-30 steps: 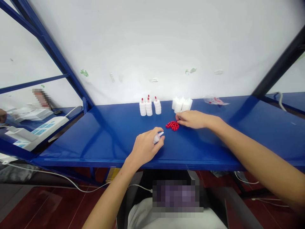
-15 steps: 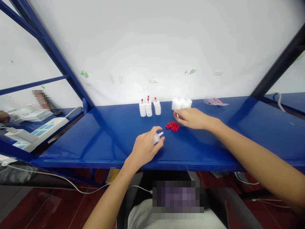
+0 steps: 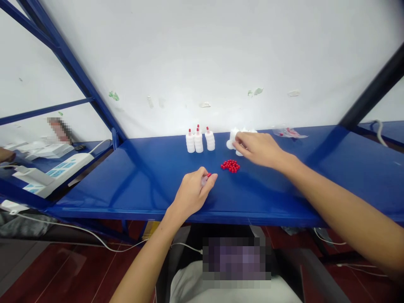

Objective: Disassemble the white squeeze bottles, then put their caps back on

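Okay, so using the pile of little red caps (image 3: 230,166) as the middle of the clock, here's the layout on this blue table (image 3: 151,176).

Left hand (image 3: 194,191) sits at about 8 o'clock, near the front edge. It's curled snugly round a small white bottle (image 3: 204,181), and most of that is hidden by the fingers. You can just see a bit of the pale body plus a red tip (image 3: 209,174) peeking out by the thumb, pointing up toward 1 or 2 o'clock.

Right hand (image 3: 260,149) is over at 2 o'clock, fingers bent and thumb tucked in, right up at the group of white bottles (image 3: 233,138) around 1 o'clock. Honestly can't tell if it's got a grip on one or is only touching, because the hand covers most of them. A couple of rounded white ends do stick out by the fingertips, and at least one looks tipped over.

Up at 10 o'clock there are four red-topped bottles (image 3: 198,143), all standing upright. Three are bunched close together, one of them mostly hidden at the back, and the fourth is slightly apart toward 3 o'clock.

Farther out past the right hand, roughly 2 o'clock, a clear plastic bag (image 3: 289,133) with red bits in it lies by the white wall (image 3: 202,54). Way off at 9 o'clock there's a white power strip (image 3: 60,170) with blue sockets.
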